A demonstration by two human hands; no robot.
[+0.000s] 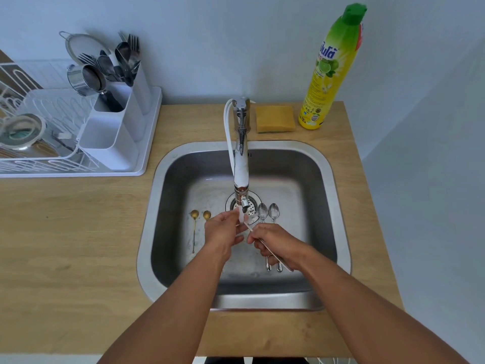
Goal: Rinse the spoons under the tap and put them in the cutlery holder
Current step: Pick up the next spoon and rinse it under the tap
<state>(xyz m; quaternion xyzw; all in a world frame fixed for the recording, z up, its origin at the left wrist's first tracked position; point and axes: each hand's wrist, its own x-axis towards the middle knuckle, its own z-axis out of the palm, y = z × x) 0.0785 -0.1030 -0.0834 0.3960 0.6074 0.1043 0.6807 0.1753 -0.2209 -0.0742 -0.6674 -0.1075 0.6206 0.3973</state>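
While the right hand (273, 241) pinches a spoon (262, 244) by its handle and the left hand's (223, 231) fingers curl round its bowl under the tap (241, 164), wet fingers risk dropping it onto the spoons beneath, far from the holder (115, 132).

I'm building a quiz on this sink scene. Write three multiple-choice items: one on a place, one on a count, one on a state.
1. Where does the sponge lie?
A. in the sink
B. on the counter right of the tap
C. in the dish rack

2. How many gold spoons lie in the sink?
A. two
B. four
C. none

3. What is the right hand doing?
A. resting flat on the counter
B. holding the bottle
C. holding a spoon handle near the tap

Answers: 1 B, it sits beside the tap base. 2 A, two gold bowls show at the sink's left. 3 C, its fingers curl round a thin handle.
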